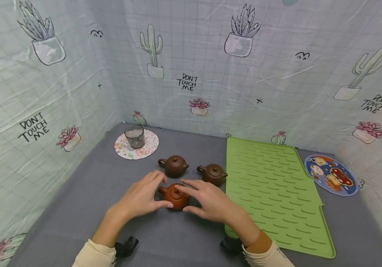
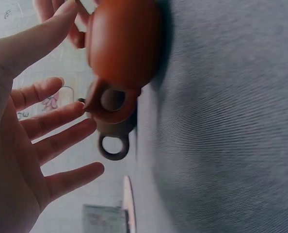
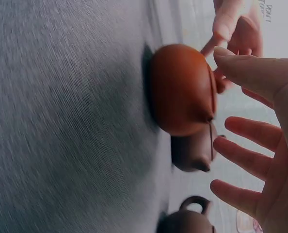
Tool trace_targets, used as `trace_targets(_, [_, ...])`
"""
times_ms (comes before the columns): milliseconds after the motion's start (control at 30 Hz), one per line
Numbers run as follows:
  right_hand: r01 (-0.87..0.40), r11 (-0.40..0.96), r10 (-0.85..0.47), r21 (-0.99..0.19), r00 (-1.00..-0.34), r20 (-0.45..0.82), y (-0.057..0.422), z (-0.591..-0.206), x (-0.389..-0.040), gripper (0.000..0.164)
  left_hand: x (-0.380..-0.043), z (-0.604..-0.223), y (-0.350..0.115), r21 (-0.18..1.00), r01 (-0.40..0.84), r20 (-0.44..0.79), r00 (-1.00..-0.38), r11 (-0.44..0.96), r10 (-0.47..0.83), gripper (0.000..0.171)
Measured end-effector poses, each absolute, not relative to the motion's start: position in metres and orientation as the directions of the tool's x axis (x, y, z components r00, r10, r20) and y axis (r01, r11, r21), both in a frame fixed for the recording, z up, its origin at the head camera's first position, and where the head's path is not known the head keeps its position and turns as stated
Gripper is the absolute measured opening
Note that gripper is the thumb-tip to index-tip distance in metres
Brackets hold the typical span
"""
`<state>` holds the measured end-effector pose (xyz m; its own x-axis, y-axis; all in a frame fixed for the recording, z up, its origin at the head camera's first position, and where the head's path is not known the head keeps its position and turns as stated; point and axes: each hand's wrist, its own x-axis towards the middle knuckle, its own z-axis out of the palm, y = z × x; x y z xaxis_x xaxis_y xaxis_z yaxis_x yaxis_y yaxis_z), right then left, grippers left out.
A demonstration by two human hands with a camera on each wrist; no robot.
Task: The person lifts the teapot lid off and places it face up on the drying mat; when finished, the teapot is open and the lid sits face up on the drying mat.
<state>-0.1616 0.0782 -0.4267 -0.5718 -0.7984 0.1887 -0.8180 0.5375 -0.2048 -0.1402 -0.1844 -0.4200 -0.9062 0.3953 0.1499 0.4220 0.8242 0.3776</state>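
Note:
A reddish-brown clay teapot (image 1: 181, 204) stands upright on the grey cloth between both hands, lid on. My left hand (image 1: 142, 195) curves loosely at its handle side, fingers spread. The left wrist view shows the ring handle of this teapot (image 2: 127, 43) near those fingertips, with no grip around it. On the spout side is my right hand (image 1: 212, 202), its fingers extended and apart. In the right wrist view the teapot (image 3: 178, 92) shows its spout toward the right fingers. Whether any fingertip touches the pot or lid I cannot tell.
Two dark brown teapots, one left (image 1: 175, 167) and one right (image 1: 214, 176), stand just behind. A glass (image 1: 135, 139) sits on a round patterned mat (image 1: 120, 146) at the back left. To the right lie a green ridged mat (image 1: 261, 178) and a blue oval mat (image 1: 349, 185).

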Motion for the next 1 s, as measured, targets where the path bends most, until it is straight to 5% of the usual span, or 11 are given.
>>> trace_targets(400, [-0.808, 0.539, -0.797, -0.238, -0.581, 0.165, 0.069, -0.439, -0.153, 0.06, -0.137, -0.44, -0.182, 0.346, 0.481, 0.226, -0.876, 0.806, 0.426, 0.039])
trace_targets(1000, [-0.82, 0.54, -0.778, -0.188, -0.572, 0.261, 0.062, -0.439, -0.154, 0.045, -0.137, -0.439, -0.181, 0.354, 0.471, 0.231, -0.881, 0.808, 0.412, 0.038])
